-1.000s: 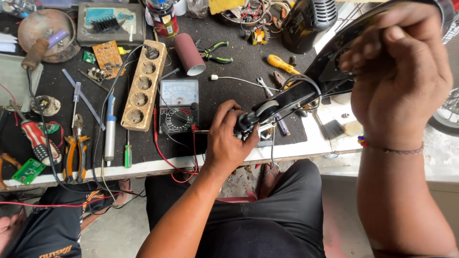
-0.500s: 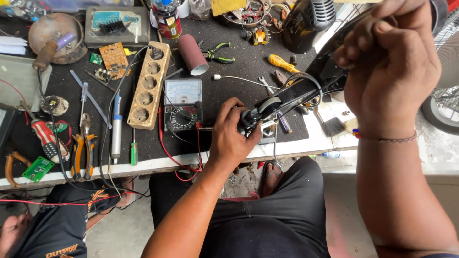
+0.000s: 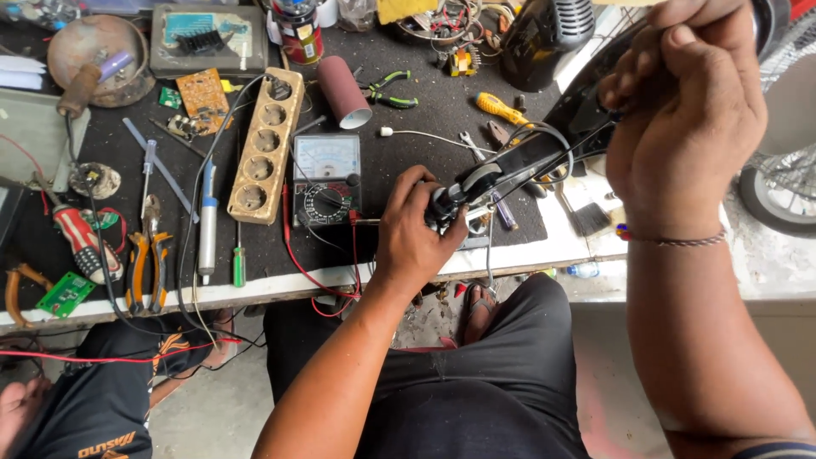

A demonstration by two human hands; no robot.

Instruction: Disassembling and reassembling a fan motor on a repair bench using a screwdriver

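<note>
My left hand (image 3: 414,228) clamps the black part's (image 3: 544,149) wired lower end above the bench edge | my right hand (image 3: 680,127) grips its raised end, seemingly closed | multimeter (image 3: 325,177) just beside left.

Your right hand (image 3: 680,127) has risen toward the top edge, carrying the black part (image 3: 586,110) with it. Your left hand (image 3: 416,229) has shifted slightly rightward across the tabletop (image 3: 442,110), grip unchanged.
</note>
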